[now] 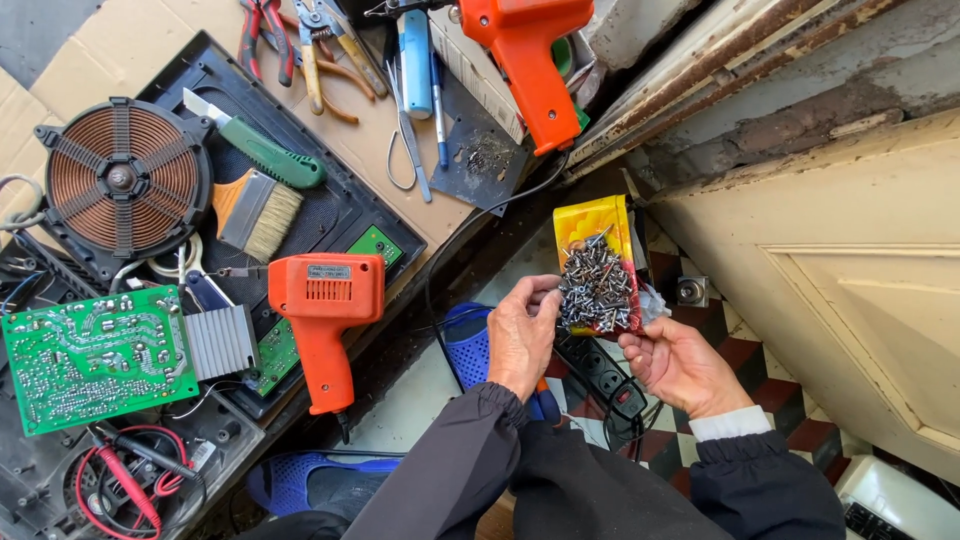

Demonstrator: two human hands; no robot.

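Between both hands (fingers touching): screw box (596,268).

tools (320,60) crowd left, door (850,260) blocks right

Sitting open between both hands: small yellow-and-red box (597,262) heaped with screws; showing pale rectangular label (328,271) on orange soldering gun.

I am looking down at an improvised electronics repair spot set up at a doorway of a home, not a fitted workshop. A sheet of cardboard (120,45) serves as the bench, strewn with pliers (265,35), a paintbrush (255,208), two orange soldering guns (325,320), a green circuit board (90,357) and a copper induction coil (122,178). Beside it run a checkered tile floor (745,345), a worn cream door (860,290) and a power strip (605,375).
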